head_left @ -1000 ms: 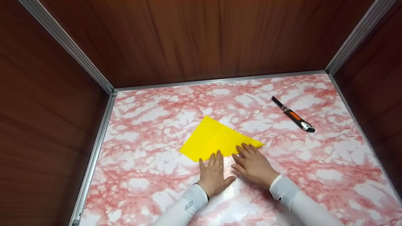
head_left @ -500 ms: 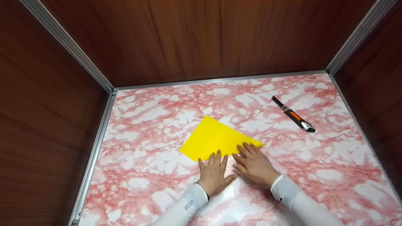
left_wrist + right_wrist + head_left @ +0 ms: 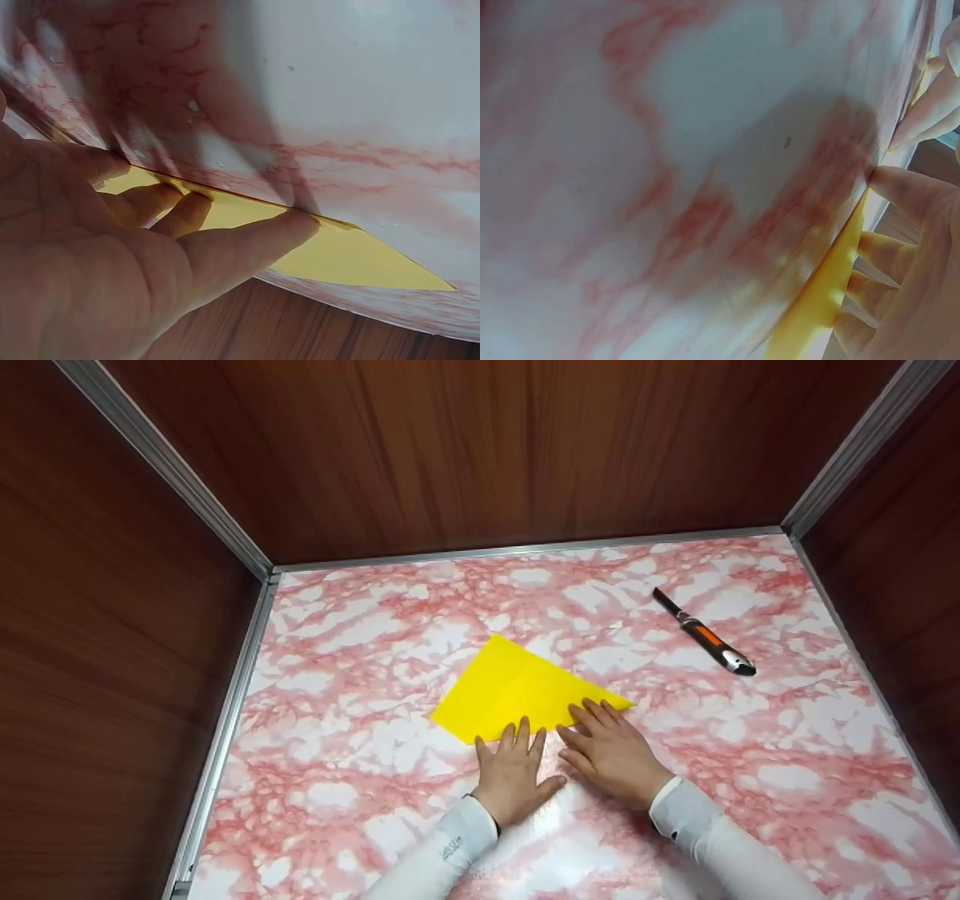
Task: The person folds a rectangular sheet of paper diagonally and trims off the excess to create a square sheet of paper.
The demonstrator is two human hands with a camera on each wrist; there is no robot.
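L hand (image 3: 512, 781) & R hand (image 3: 616, 755) rest fingertips on near edge of yellow paper (image 3: 510, 682).
Fingers extended: apart on L, closer tog. on R. Paper lies just beyond both, btwn left & right edges of tabletop (image 3: 352, 645), its right tip just past R fingers; black/orange tool (image 3: 706, 636) well apart, twd far right corner.

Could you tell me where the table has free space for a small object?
Bare patches: between the yellow paper and the left rail; behind the paper, up to the back rail; between paper and black-orange tool. Crowded: the paper's near edge, where the left hand and right hand touch it.
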